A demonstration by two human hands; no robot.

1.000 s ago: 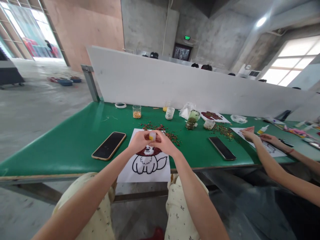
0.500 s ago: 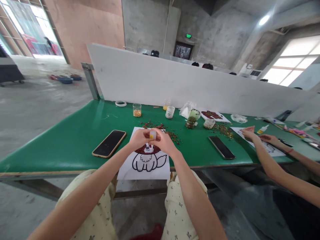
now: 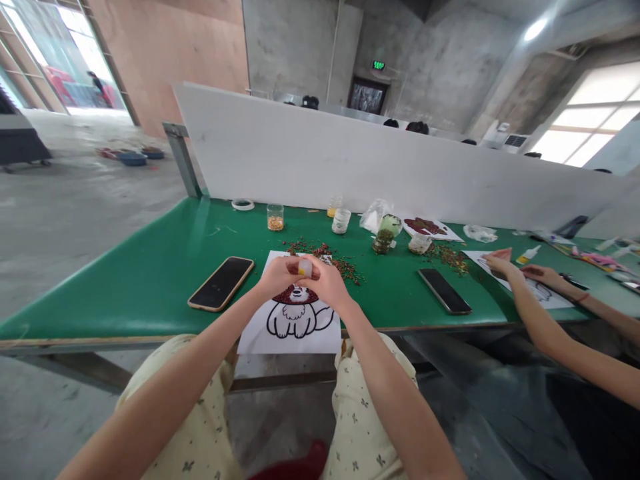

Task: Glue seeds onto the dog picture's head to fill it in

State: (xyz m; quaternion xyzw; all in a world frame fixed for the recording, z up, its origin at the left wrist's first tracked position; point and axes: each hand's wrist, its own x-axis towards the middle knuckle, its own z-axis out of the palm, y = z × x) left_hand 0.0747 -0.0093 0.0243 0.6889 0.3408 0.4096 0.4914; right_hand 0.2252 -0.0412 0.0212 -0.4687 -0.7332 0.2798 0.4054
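A small white glue bottle [image 3: 305,268] with a yellow patch is pinched between my two hands, above the upper part of a paper sheet. My left hand [image 3: 277,275] grips it from the left and my right hand [image 3: 326,281] from the right; their fingers partly cover it. Below them lies the drawing sheet [image 3: 255,337], which overhangs the table's front edge. It shows a black-outlined animal with a bushy tail. Dark red bits [image 3: 281,297] cover part of its head, while the body is bare white. My hands hide the head's top.
Loose reddish-brown bits [image 3: 345,270] lie beyond the sheet. Phones flank it, one at left [image 3: 221,284] and one at right [image 3: 444,291]. Behind stand a cup of orange-yellow bits [image 3: 275,219], a white cup [image 3: 341,222] and a green-filled jar [image 3: 385,237]. A co-worker's hands [image 3: 500,263] are at right.
My hands keep their hold on the glue bottle over the sheet. The whole view has shifted slightly; nothing on the table has visibly moved.
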